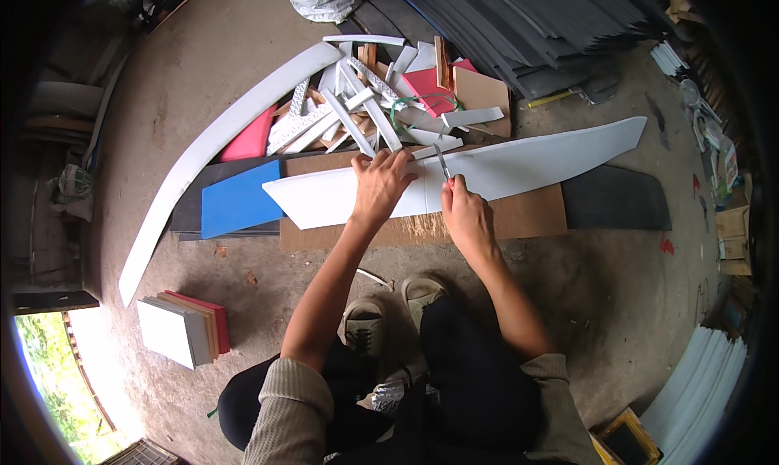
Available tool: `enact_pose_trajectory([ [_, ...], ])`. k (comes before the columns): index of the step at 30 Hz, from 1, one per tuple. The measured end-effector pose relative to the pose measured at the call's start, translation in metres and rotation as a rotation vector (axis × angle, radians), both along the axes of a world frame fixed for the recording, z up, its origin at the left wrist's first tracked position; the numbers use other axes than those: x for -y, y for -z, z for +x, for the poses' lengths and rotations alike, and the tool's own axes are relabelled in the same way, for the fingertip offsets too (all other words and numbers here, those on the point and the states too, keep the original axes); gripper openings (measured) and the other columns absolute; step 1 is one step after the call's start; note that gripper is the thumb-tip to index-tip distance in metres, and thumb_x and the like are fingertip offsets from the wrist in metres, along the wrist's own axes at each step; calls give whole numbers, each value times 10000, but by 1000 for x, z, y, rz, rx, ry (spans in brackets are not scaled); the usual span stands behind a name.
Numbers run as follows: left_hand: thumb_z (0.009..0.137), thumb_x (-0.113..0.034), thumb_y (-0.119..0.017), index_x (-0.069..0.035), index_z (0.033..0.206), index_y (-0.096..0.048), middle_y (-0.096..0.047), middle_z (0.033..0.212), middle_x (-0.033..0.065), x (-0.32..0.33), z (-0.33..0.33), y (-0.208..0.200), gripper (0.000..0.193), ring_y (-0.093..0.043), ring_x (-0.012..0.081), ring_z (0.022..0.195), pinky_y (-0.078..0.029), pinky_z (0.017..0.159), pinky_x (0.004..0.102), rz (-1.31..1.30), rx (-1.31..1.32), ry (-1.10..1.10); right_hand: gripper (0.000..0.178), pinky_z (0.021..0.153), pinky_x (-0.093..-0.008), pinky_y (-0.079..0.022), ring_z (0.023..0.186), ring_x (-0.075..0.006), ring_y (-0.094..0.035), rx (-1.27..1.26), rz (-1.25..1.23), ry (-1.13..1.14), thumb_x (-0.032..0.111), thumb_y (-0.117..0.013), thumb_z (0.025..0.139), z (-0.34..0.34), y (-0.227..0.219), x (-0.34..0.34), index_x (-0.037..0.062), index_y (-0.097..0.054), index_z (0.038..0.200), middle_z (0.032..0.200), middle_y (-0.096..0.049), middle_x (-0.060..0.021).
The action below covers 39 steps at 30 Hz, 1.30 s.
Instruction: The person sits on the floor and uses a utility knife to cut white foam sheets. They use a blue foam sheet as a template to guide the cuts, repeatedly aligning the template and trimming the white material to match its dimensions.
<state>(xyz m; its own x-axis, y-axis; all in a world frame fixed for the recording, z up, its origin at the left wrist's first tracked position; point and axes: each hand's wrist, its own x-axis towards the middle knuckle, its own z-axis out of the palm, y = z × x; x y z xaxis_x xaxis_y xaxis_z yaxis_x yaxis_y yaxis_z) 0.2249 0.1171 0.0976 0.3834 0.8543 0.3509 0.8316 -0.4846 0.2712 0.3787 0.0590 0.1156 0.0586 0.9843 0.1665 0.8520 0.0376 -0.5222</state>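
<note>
A long white foam board [511,170], pointed at the left and curved at the right, lies crosswise before me. My left hand [380,187] grips its far edge with bent fingers, thumb out to the right. Beside those fingertips a narrow pale strip [438,149] lies along the edge. My right hand [469,215] is closed round the red handle of a knife [442,163]. Its blade points away from me, over the board's far edge. A thin line crosses the board between my hands. Under the board is a brown sheet [519,213] with a roughened patch.
A heap of white, wooden and red offcuts [357,108] rises just beyond the board. Left lie a blue piece [239,199] and a long curved white strip [187,152]. Stacked square sheets [182,331] stand nearer left. Dark sheets [527,27] are piled far right.
</note>
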Motion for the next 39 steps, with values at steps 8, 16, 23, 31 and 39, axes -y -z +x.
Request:
enact_pose_trajectory([
  [8,747,-270,-609,-147,944,-514,-554,828,-32,27,6,0,251,-507,151,849,-299,758,445,45,4,-55,207,428,-411,-459,490,-322,-584,116,-23,18,215,-405,882,-22,-1,22,15,-457,864,508,-550,-156],
  [16,770,-281,-586,-159,928,-552,-547,801,-39,35,7,4,202,-511,143,813,-289,750,418,102,19,-67,192,424,-386,-468,471,-287,-588,189,-36,61,214,-422,874,-28,3,28,28,-449,840,481,-545,-118],
  [23,802,-291,-551,-185,900,-541,-544,807,-43,36,11,4,145,-505,141,843,-293,757,441,81,37,-75,199,449,-397,-473,500,-305,-594,185,-80,50,219,-433,870,-28,-6,35,22,-449,844,500,-555,-133],
  [31,828,-303,-510,-211,921,-531,-557,838,-40,36,12,1,133,-505,156,862,-299,740,455,69,-28,-91,191,448,-396,-472,499,-305,-593,184,-91,63,207,-438,865,-28,-5,36,17,-453,843,508,-558,-142],
  [39,821,-292,-513,-213,913,-526,-549,850,-38,36,12,1,121,-498,161,860,-300,721,441,75,-21,-84,191,457,-400,-478,524,-314,-602,171,-118,61,197,-454,858,-31,-4,33,7,-450,842,537,-571,-156],
])
